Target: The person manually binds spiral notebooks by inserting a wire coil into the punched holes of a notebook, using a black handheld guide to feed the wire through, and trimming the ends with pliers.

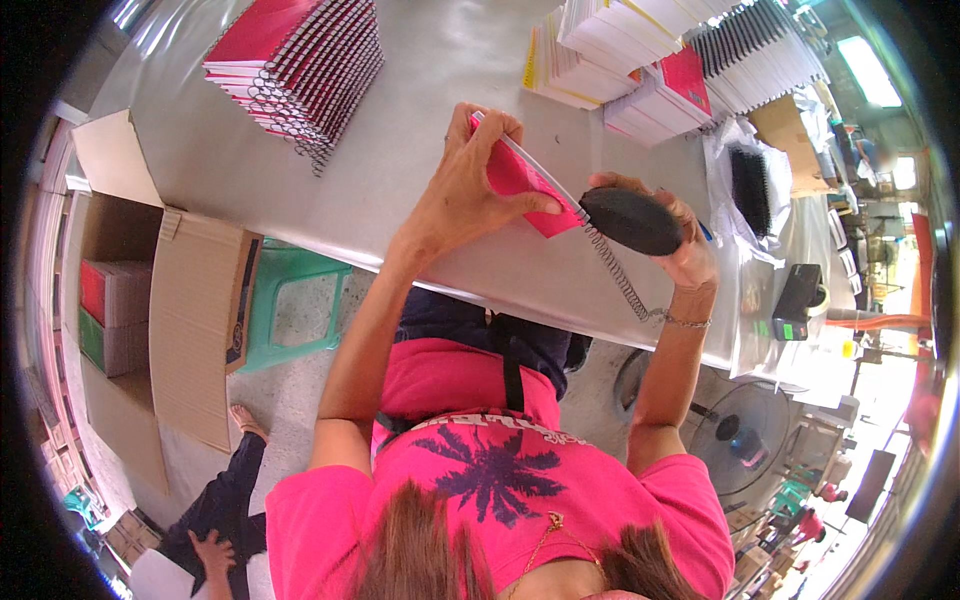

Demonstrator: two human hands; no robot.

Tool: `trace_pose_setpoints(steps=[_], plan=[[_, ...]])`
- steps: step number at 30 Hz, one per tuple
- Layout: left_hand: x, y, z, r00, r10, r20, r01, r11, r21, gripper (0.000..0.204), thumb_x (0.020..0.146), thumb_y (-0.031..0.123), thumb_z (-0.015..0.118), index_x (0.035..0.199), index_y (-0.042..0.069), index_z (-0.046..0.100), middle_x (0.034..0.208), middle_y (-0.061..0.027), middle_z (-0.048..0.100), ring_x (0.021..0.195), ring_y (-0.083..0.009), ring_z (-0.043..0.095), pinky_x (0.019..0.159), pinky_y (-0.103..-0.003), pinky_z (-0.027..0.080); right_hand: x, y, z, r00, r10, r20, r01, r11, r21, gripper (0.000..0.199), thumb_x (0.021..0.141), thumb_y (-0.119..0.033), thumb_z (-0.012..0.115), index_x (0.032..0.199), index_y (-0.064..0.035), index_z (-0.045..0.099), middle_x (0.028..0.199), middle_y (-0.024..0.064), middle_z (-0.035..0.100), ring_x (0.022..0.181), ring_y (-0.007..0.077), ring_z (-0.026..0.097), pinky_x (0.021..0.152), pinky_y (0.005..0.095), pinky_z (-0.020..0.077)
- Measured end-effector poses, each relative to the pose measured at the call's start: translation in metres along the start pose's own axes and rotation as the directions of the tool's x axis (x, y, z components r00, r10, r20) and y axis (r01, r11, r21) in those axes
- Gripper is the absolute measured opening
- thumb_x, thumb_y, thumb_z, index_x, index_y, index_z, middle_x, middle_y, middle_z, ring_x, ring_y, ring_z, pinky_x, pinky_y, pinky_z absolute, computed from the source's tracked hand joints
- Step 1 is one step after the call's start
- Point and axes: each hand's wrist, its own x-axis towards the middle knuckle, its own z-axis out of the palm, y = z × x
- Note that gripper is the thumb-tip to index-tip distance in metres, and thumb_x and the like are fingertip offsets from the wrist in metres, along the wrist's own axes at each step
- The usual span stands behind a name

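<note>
While my left hand (468, 190) pinched the notebook (530, 182) and right hand (692, 250) held a disc (632, 222), the coil (618, 268) looked kinda bendy, so the cover (514, 178) seemed safer to grip.

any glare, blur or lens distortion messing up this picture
Head view: strong glare washes out the far right; the grey tabletop shows shiny streaks at upper left; fisheye curvature bows the carton near the dark rim; the held pink cover looks reasonably sharp.

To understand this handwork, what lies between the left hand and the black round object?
In the head view, a pink-covered notebook, pinched by the left hand; its edge seems to meet the black round object.
</note>
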Motion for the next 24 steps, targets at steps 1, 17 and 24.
trace_pose_setpoints(steps=[1, 17, 24], plan=[[0.0, 0.001, -0.001, 1.0, -0.012, 0.004, 0.012, 1.0, -0.012, 0.071, 0.058, 0.034, 0.092, 0.105, 0.005, 0.047, 0.107, -0.011, 0.043, 0.104, -0.0289, 0.047, 0.089, -0.038, 0.044, 0.002, -0.001, 0.006, 1.0, -0.005, -0.021, 0.002, 0.99, -0.141, 0.03, 0.083, -0.026, 0.076, 0.105, -0.0092, 0.065, 0.144, 0.0214, 0.041, 0.128, 0.0299, 0.046, 0.102, 0.0416, 0.0402], [-0.001, -0.003, -0.007, 0.997, -0.052, 0.062, 0.058, 0.994, -0.095, 0.07, 0.057, 0.029, 0.091, 0.108, 0.007, 0.048, 0.107, -0.0116, 0.044, 0.106, -0.0306, 0.045, 0.09, -0.038, 0.044, 0.002, 0.001, 0.024, 0.929, 0.1, -0.356, -0.282, 0.815, -0.507, 0.035, 0.083, -0.02, 0.076, 0.106, 0.0022, 0.061, 0.139, 0.0099, 0.047, 0.109, 0.0137, 0.054, 0.09, 0.0293, 0.0453], [0.003, -0.009, -0.004, 0.995, 0.038, 0.089, -0.033, 0.998, -0.049, 0.066, 0.059, 0.025, 0.09, 0.108, 0.007, 0.048, 0.106, -0.0115, 0.044, 0.105, -0.0292, 0.047, 0.088, -0.038, 0.045, 0.005, 0.0, 0.039, 0.961, 0.038, -0.273, -0.11, 0.961, -0.255, 0.032, 0.08, -0.012, 0.077, 0.105, 0.0007, 0.061, 0.144, 0.0135, 0.042, 0.118, 0.0192, 0.052, 0.099, 0.0313, 0.0416]])
